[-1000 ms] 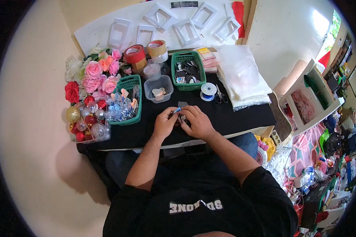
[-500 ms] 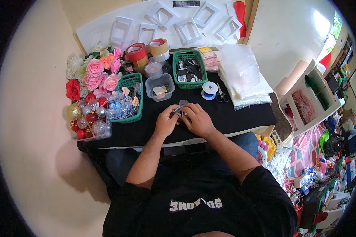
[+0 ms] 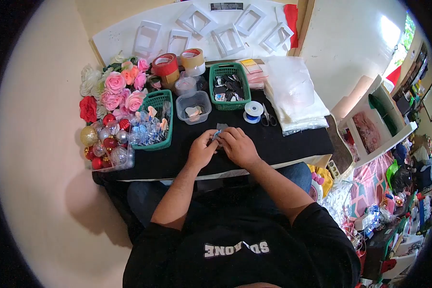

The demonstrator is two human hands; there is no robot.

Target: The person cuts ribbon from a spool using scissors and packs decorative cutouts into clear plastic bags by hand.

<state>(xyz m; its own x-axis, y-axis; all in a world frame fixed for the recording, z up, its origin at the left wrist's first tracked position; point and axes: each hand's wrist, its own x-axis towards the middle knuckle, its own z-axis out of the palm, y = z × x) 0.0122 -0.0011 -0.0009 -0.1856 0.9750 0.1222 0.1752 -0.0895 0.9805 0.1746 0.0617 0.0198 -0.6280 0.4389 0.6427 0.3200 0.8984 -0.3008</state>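
Head view: left hand (image 3: 201,150) and right hand (image 3: 240,149) pinch a blue piece (image 3: 217,135) between their fingertips, probably light and flexible, best gripped by its edges.

Matt cloth (image 3: 283,145), clear plastic tub (image 3: 192,99)

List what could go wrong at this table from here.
The small blue item between the left hand and right hand might slip and drop.
Reaching beyond the right hand could knock the spool into the scissors beside it.
A bumped container could spill its heaped baubles.
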